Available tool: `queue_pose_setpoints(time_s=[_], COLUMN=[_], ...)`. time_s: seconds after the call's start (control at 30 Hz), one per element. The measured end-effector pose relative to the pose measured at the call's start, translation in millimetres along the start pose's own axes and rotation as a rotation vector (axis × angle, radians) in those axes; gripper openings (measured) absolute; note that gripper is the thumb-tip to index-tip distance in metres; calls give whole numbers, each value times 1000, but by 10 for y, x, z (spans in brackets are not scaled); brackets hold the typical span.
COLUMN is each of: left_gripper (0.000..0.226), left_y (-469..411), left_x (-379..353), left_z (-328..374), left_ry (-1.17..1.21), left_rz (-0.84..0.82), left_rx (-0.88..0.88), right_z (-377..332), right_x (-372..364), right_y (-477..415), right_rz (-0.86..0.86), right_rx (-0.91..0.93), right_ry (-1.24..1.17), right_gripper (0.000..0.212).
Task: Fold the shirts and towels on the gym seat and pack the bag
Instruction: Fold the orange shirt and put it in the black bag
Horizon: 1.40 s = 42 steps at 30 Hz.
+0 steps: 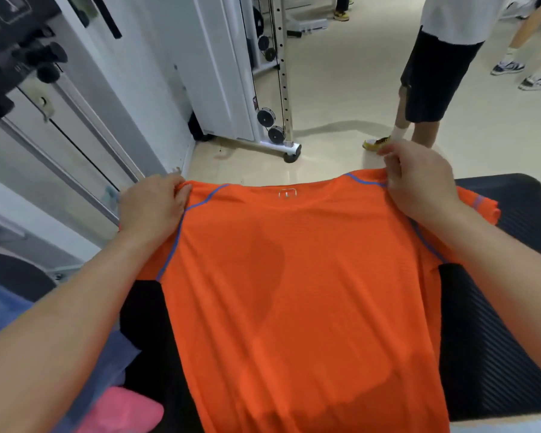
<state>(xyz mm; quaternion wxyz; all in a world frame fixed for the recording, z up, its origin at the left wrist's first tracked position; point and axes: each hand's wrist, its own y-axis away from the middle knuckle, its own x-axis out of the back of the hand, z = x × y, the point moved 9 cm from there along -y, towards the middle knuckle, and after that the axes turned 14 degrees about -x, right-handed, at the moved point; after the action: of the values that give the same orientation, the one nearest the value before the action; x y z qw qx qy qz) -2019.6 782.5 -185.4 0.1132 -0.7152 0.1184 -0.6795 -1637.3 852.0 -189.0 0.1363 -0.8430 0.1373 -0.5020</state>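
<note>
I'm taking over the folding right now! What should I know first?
Hands: the left hand pinches one shoulder of the orange shirt, and the right hand pinches the other.
Things: the shirt is spread over the black seat. A blue cloth and a pink cloth lie bunched at the left.
Done: nothing is folded yet.
Left: fold everything and pack the bag, which is out of view.

both arms reach forward, left hand and right hand pinching (fingers curled) cloth.
</note>
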Motion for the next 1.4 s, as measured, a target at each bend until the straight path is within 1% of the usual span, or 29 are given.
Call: queue_pose_setpoints(time_s=[0.07,0.1,0.13,0.17,0.2,0.23,0.27,0.3,0.33,0.4,0.47,0.5,0.57,0.63,0.73,0.77,0.83,0.87,0.93,0.97,1.0,1.07,1.1,1.17,1.23,1.27,1.33,1.4], left_gripper=[28,28,28,28,28,28,28,27,26,23,19,18,10,28,26,29,41,47,52,49,40,13,7,14,24,25,15,9], left_y=[50,130,238,364,525,727,950,1180,1417,1897,2385,2615,2996,3280,3555,3644,3825,3895,3980,3991,3985,3978,3982,4001,4040,4059,4054,4051], left_x=[83,145,218,276,295,254,208,165,126,-12,-226,-338,-483,-602,-625,-630,-674,-700,-774,-794,-804,-829,-844,-880,-893,-881,-839,-814], left_z=[5,71,222,441,706,967,1189,1349,1454,1520,1493,1469,1380,1224,1064,1026,989,1007,1074,1088,1088,1091,1091,1047,982,953,912,909], left_ry=[40,95,162,226,295,362,408,456,520,693,817,840,812,792,762,752,791,848,976,1008,1044,1195,1291,1405,1378,1324,1169,1054], left_rz=[68,144,218,263,267,240,212,198,190,158,66,18,-36,-80,-67,-48,-37,-41,-77,-105,-124,-138,-141,-156,-220,-260,-325,-363], left_rx=[79,89,53,-30,-125,-209,-261,-277,-254,-128,44,110,227,424,687,756,891,958,1041,1043,1036,1053,1067,1058,1007,968,862,800], right_z=[-101,-136,-162,-195,-222,-224,-186,-117,-27,282,734,935,1191,1309,1360,1379,1446,1472,1481,1473,1467,1461,1465,1493,1581,1640,1703,1707], right_x=[45,100,180,284,379,459,524,571,600,624,553,489,346,271,284,265,176,113,-40,-102,-135,-124,-96,-6,100,141,194,179], right_y=[-27,-18,24,116,247,398,565,766,1013,1584,2196,2485,2965,3244,3340,3371,3509,3598,3754,3797,3808,3755,3711,3625,3582,3578,3578,3612], right_rz=[59,120,182,237,259,234,168,78,-10,-112,-152,-178,-267,-309,-270,-260,-270,-296,-395,-451,-488,-502,-503,-521,-545,-554,-588,-661], right_rx=[89,125,148,167,179,162,101,9,-88,-300,-570,-688,-835,-906,-893,-903,-966,-1007,-1083,-1100,-1103,-1092,-1078,-1025,-962,-935,-886,-858], right_ry=[34,44,37,7,-48,-125,-221,-315,-390,-495,-548,-538,-483,-435,-360,-361,-408,-461,-590,-615,-620,-655,-672,-670,-601,-547,-440,-357], right_gripper=[23,21,18,15,14,15,16,16,16,13,14,15,14,9,15,18,20,20,16,15,12,4,4,6,8,9,8,7])
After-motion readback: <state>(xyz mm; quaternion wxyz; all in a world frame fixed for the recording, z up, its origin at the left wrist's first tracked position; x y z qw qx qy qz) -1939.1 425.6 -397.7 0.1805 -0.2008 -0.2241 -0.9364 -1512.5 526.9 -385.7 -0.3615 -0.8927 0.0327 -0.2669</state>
